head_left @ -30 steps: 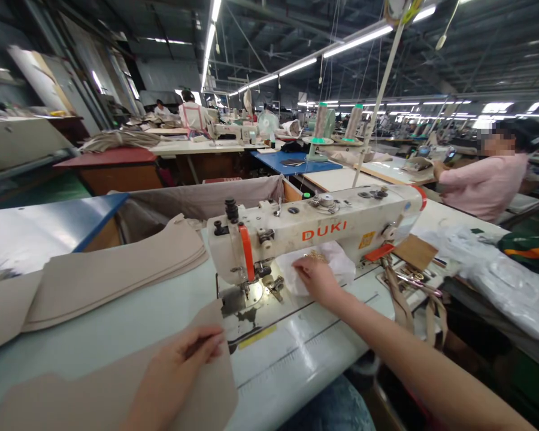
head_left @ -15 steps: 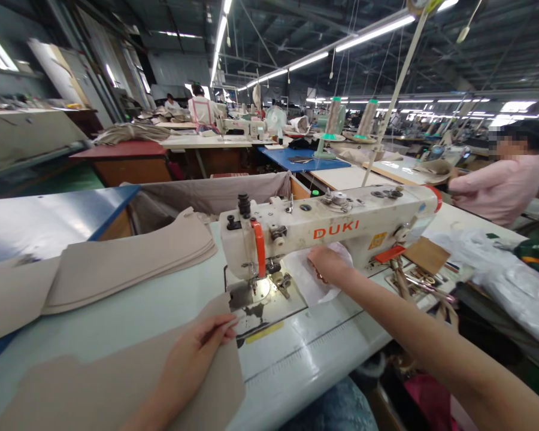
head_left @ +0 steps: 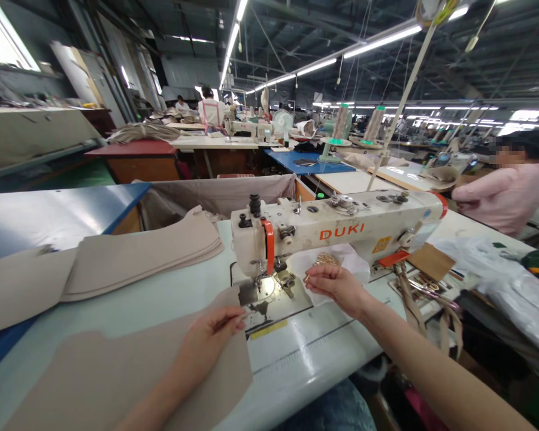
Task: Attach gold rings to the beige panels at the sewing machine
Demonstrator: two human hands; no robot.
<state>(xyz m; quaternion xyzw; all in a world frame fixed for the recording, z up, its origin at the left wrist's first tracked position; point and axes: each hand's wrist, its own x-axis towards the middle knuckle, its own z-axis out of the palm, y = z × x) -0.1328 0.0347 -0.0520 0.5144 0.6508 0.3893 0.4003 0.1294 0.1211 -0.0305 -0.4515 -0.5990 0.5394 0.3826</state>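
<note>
My left hand is closed on the near corner of a beige fabric piece that lies on the pale table, its edge close to the needle plate of a white DUKI sewing machine. In front of the machine arm, my right hand is pinched on a small metal piece, too small to name. Behind it a heap of small gold metal parts lies on white paper.
A stack of beige cut pieces lies left on the table. A grey cloth bin stands behind the machine. Straps and a brown card sit at the right. A person in pink works at the right; others sit farther back.
My right hand has lifted off the white paper and come toward me, fingers pinched. The left hand has slid the beige piece slightly toward the needle. The view has shifted.
</note>
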